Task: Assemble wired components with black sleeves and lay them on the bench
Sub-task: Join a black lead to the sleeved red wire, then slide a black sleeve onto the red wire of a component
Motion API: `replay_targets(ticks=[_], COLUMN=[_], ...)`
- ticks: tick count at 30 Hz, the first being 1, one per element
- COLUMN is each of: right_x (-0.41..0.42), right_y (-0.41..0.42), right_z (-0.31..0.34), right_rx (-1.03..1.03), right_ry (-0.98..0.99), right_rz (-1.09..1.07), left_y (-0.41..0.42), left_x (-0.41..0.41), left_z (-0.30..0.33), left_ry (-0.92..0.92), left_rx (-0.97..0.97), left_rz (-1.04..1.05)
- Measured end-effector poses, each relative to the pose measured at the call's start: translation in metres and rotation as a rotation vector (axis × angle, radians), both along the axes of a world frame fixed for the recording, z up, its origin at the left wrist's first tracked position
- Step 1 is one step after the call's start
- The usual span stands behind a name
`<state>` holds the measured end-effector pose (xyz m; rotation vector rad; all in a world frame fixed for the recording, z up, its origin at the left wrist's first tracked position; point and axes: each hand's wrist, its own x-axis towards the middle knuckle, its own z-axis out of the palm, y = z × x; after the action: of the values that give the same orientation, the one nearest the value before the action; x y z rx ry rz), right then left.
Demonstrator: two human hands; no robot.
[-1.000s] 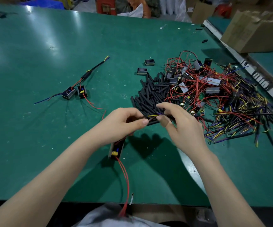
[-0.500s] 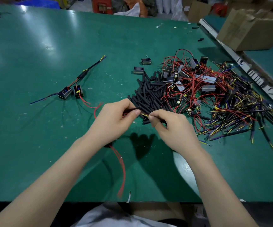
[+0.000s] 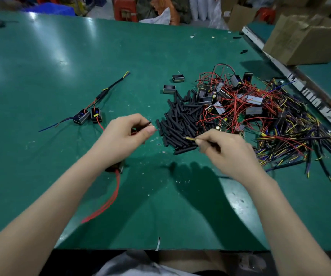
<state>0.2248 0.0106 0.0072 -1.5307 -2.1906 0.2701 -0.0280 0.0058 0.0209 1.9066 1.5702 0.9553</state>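
Fingertips, left hand (image 3: 123, 134): pinching 1 black sleeve (image 3: 146, 123), its open end pointing right and slightly far. Fingertips, right hand (image 3: 223, 151): pinching 1 wire (image 3: 190, 138), bare yellow tip pointing left. Gap between tip and sleeve mouth: near, not touching; both long axes run roughly left-right, the wire a little nearer me than the sleeve. Beneath my left wrist: 1 component (image 3: 114, 167) trailing red leads (image 3: 109, 202). Right, beyond: sleeve pile (image 3: 180, 120), wire tangle (image 3: 260, 116). Far left on the bench (image 3: 41, 176): finished assemblies (image 3: 90, 115).

Cardboard box (image 3: 307, 38), red container (image 3: 124, 8).
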Motion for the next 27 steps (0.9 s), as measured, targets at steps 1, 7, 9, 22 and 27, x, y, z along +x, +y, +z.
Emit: replay_targets(ticks=[1,7,9,22,27], right_x=[-0.002,-0.019,-0.021,-0.037,-0.052], right_y=[-0.001,-0.005,-0.001,0.024,0.015], right_z=[-0.003,-0.016,-0.017,-0.036,-0.021], right_rx=[-0.033,-0.146,-0.187,0.05,-0.066], right_ry=[0.008,-0.101,-0.148,-0.245,0.61], right_rz=[0.017,0.19,0.192,0.12,-0.001], left_y=[0.001,0.002,0.002,-0.006,-0.011], left_x=[0.001,0.009,0.011,0.01,0.02], left_z=[-0.001,-0.01,-0.013,-0.037,-0.035], left_ry=[-0.039,-0.203,-0.221,-0.302,-0.513], left_rx=[-0.012,-0.092,-0.122,-0.175,-0.209], left_rz=[0.005,-0.012,-0.023,-0.007,-0.003])
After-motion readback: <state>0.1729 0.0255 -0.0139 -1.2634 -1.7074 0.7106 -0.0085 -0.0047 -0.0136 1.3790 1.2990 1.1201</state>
